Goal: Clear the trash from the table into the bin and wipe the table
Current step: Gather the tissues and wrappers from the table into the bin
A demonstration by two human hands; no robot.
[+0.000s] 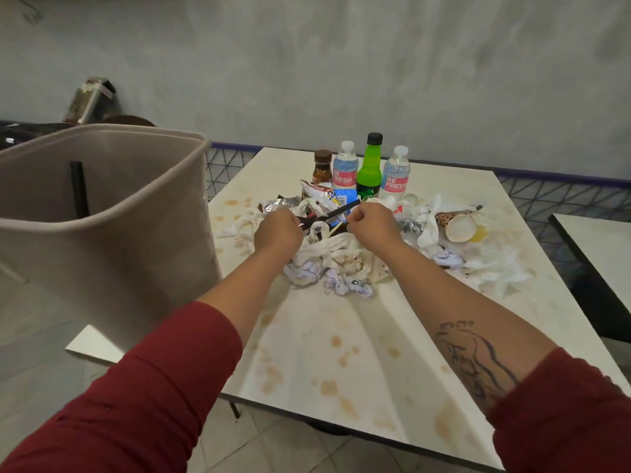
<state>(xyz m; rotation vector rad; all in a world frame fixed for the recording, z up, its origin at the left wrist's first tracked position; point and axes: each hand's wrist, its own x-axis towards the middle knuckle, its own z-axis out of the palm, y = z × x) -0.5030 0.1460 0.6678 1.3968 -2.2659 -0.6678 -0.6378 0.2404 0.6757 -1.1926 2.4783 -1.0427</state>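
Left hand (278,232) and right hand (370,225) grip the trash pile (341,257); bottles (368,170) stand just beyond them, bin (119,233) left.

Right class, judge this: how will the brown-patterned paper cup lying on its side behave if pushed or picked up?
The brown-patterned paper cup lies on its side, so a push would probably roll it, curving because it tapers. Its open mouth shows nothing inside, so it is likely very light. Thin paper walls may crumple under a firm grip.

We see a mottled grey wall (341,63) behind, a black mesh railing (546,194) with a purple top rail along its foot, pale floor tiles (290,445) below, and the corner of a second white table (601,240) at the right edge.
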